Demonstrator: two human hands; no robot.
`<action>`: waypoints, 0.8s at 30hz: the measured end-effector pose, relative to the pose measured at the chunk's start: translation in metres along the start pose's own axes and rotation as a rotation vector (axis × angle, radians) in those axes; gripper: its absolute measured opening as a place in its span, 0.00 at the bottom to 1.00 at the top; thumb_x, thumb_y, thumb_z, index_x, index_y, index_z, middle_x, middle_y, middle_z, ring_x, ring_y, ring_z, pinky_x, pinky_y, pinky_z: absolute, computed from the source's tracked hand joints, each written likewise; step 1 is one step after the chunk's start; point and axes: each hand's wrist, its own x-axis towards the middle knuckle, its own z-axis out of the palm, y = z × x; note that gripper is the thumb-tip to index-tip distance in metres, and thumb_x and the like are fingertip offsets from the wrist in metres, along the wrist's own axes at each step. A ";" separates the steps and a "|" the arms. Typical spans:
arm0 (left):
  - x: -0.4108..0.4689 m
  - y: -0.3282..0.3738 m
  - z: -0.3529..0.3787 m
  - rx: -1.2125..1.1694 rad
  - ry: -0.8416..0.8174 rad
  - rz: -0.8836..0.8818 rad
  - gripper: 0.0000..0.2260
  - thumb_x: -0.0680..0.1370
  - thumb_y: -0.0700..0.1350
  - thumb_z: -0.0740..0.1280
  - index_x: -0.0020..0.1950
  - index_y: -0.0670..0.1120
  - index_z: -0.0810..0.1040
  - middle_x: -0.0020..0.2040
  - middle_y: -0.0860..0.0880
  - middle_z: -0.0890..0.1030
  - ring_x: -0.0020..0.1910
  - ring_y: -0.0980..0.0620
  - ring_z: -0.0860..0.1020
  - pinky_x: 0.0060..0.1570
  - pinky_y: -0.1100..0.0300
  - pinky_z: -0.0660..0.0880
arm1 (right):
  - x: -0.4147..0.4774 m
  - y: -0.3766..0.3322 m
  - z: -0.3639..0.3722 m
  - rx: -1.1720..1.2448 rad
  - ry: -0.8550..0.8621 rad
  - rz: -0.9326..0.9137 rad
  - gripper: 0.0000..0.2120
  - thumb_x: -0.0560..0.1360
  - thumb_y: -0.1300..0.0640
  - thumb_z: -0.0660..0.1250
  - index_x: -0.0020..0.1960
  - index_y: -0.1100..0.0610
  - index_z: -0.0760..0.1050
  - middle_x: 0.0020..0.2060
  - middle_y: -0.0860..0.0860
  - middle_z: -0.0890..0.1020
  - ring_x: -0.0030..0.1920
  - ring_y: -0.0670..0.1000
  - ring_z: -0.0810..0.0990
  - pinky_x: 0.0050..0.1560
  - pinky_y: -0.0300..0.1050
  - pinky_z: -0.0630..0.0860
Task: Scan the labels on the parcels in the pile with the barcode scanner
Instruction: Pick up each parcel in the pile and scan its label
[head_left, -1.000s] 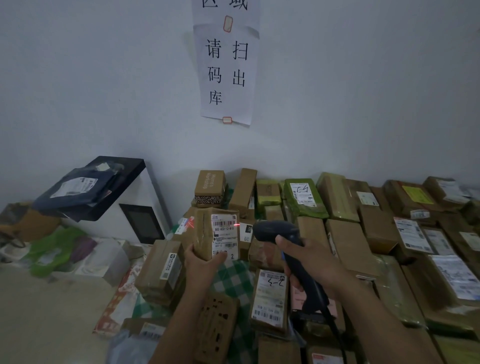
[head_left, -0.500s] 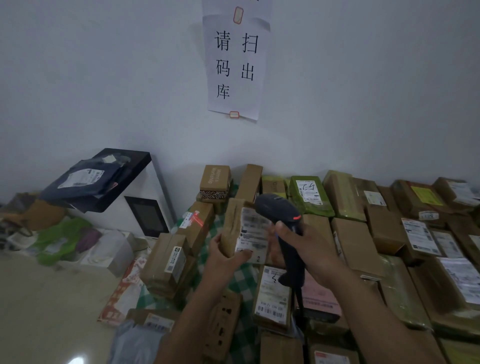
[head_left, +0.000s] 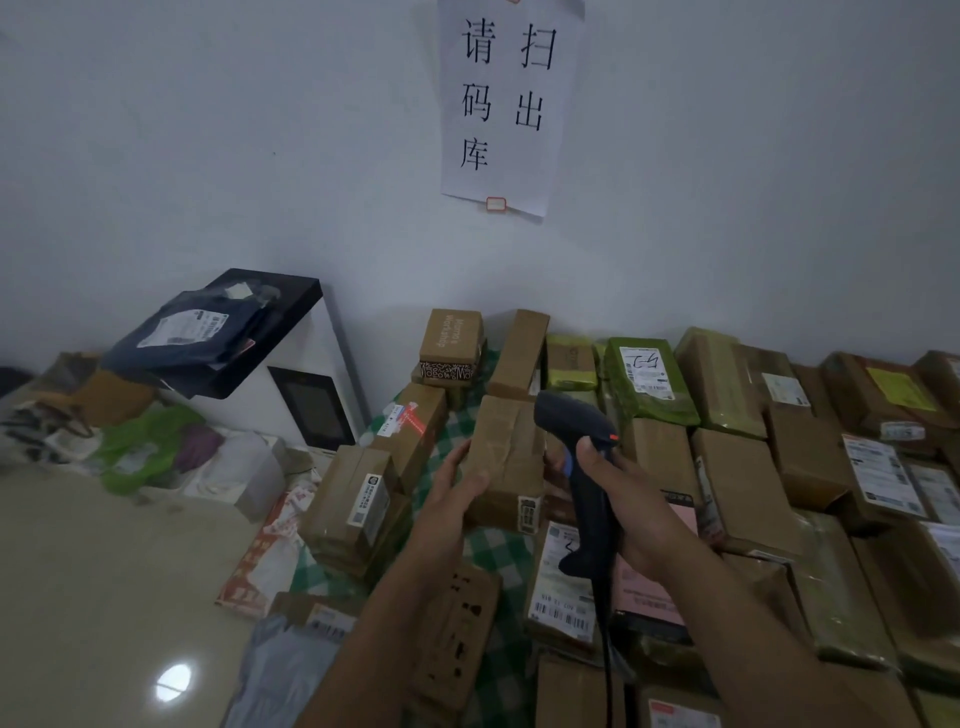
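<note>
My left hand (head_left: 453, 486) grips a small brown cardboard parcel (head_left: 506, 457) above the pile, its taped plain side up and a small label at its lower right edge. My right hand (head_left: 631, 506) holds the dark barcode scanner (head_left: 582, 462) by its handle just right of the parcel, head tilted up and away; its cable hangs down. A red scan mark lies on a taped box (head_left: 413, 431) to the left. Labelled parcels (head_left: 743, 483) cover a green checked cloth (head_left: 498, 551).
A white machine with a black top (head_left: 291, 364) stands at the left by the wall, a dark mailer bag (head_left: 197, 332) on it. Bags and clutter (head_left: 140, 447) lie on the floor at the left. A paper sign (head_left: 511, 104) hangs on the wall.
My left hand has turned the parcel, so its big white label no longer faces me. The parcel moved right and the scanner head tipped upward; the red mark shifted onto the box at the left.
</note>
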 end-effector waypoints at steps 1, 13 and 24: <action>0.002 0.002 -0.002 0.036 0.007 -0.009 0.23 0.79 0.47 0.67 0.71 0.61 0.67 0.64 0.46 0.77 0.57 0.43 0.80 0.60 0.42 0.77 | 0.001 0.001 -0.001 -0.064 0.013 -0.001 0.25 0.66 0.40 0.70 0.59 0.51 0.77 0.54 0.51 0.84 0.55 0.54 0.82 0.60 0.53 0.76; 0.052 -0.058 -0.012 0.853 0.269 -0.087 0.44 0.67 0.50 0.76 0.77 0.54 0.55 0.72 0.47 0.56 0.69 0.43 0.62 0.66 0.48 0.68 | 0.024 0.020 -0.049 -0.314 0.279 -0.021 0.20 0.78 0.46 0.67 0.40 0.63 0.73 0.26 0.57 0.76 0.27 0.56 0.74 0.35 0.51 0.75; 0.097 -0.090 0.004 1.163 0.146 -0.138 0.47 0.70 0.49 0.77 0.78 0.50 0.50 0.73 0.43 0.54 0.67 0.45 0.67 0.63 0.54 0.72 | 0.033 0.035 -0.055 -0.367 0.236 0.018 0.17 0.78 0.49 0.67 0.40 0.63 0.73 0.24 0.54 0.76 0.23 0.51 0.74 0.27 0.44 0.73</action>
